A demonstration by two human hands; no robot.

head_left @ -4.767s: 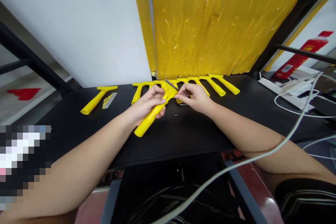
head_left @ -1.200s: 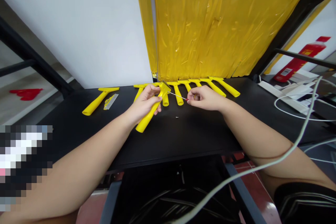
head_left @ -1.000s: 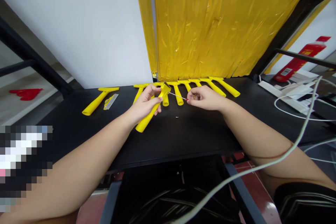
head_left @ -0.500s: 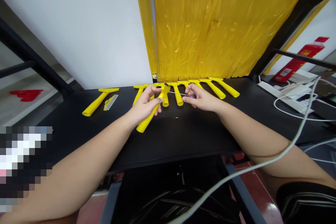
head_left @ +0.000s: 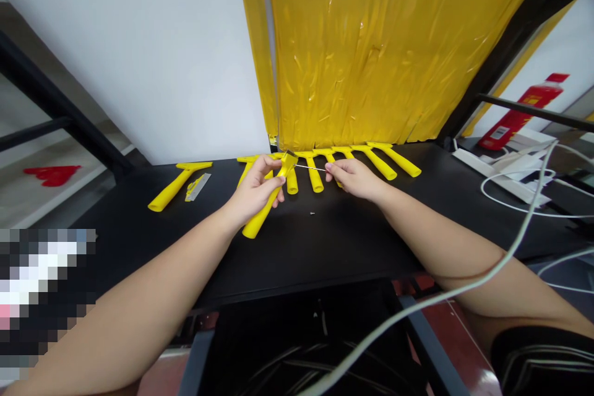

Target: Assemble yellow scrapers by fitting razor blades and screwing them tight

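Observation:
My left hand (head_left: 255, 190) is closed around a yellow scraper (head_left: 260, 218), its handle slanting down and its head tilted up to the right. My right hand (head_left: 351, 177) grips a screwdriver, whose thin metal shaft (head_left: 312, 167) reaches left to the scraper's head; the fingers hide its handle. On the black table below lies a small screw (head_left: 312, 213). Several more yellow scrapers (head_left: 317, 180) lie in a row behind my hands. Off to the left are another yellow scraper (head_left: 169, 190) and a loose blade piece (head_left: 198, 187) with a yellow part.
A black table (head_left: 297, 260) spans the view, backed by a white panel (head_left: 185, 74) and a yellow plastic curtain (head_left: 362, 55). At right stand a red bottle (head_left: 522, 114) and white power strips (head_left: 487, 176). A pale cable (head_left: 445, 296) crosses over my right forearm.
My right hand's fingers have closed more around the screwdriver, covering the handle that showed before. The left hand keeps its hold on the scraper. The camera view has shifted slightly.

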